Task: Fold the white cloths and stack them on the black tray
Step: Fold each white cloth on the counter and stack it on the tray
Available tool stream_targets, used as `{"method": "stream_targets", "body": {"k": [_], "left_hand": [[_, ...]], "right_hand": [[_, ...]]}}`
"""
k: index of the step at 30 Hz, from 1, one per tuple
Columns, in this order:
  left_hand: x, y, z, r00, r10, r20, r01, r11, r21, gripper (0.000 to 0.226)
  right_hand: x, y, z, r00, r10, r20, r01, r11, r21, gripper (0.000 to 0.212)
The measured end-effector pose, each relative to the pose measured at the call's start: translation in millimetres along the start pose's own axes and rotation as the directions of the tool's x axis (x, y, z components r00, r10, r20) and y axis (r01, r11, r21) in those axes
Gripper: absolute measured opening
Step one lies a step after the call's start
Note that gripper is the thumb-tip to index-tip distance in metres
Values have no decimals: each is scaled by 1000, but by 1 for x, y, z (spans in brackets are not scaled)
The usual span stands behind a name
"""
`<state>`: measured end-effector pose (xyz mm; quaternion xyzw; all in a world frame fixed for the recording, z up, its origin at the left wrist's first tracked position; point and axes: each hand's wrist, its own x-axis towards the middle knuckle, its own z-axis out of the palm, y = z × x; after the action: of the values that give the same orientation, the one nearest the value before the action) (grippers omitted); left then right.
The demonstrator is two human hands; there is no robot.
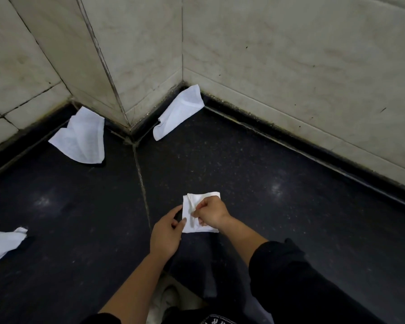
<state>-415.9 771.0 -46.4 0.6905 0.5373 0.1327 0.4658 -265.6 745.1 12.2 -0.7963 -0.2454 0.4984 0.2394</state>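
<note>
Half-folded white cloth lies on dark surface, centre; right hand pinches raised crease, fingers curled; left hand nips left edge, thumb against fingers; cloth likely light, limp, unfolds easily; best held at corners, edges.

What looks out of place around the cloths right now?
Three crumpled cloths lie scattered, none folded or stacked: the left-wall cloth, the corner cloth pushed against the wall base, and the left-edge cloth, partly out of frame. The left hand and right hand pinch a fourth cloth.
</note>
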Motion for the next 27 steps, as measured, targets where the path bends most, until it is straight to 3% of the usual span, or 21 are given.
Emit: {"method": "stream_targets", "body": {"k": [9, 14, 19, 21, 25, 27], "left_hand": [[1, -1, -1, 1000, 13, 14, -12, 999, -45, 38], [1, -1, -1, 999, 34, 13, -33, 998, -60, 33], [-2, 5, -3, 999, -22, 38, 23, 999, -28, 49], [-2, 8, -3, 999, -22, 33, 21, 1000, 6, 59], [-1, 10, -4, 999, -24, 35, 22, 998, 63, 64], [0, 9, -3, 999, -25, 39, 22, 997, 75, 62]], "right_hand": [[1, 3, 13, 999, 33, 36, -37, 995, 96, 21], [-5, 1, 8, 994, 52, 100, -77, 962, 260, 29], [-7, 5, -33, 1000, -8, -27, 17, 938, 347, 29], [-11, 14, -54, 999, -12, -52, 25, 964, 265, 23], [-19, 36, -69, 996, -57, 63, 61, 996, -62, 12], [-23, 46, -62, 993, -77, 86, 93, 973, -209, 19]]}}
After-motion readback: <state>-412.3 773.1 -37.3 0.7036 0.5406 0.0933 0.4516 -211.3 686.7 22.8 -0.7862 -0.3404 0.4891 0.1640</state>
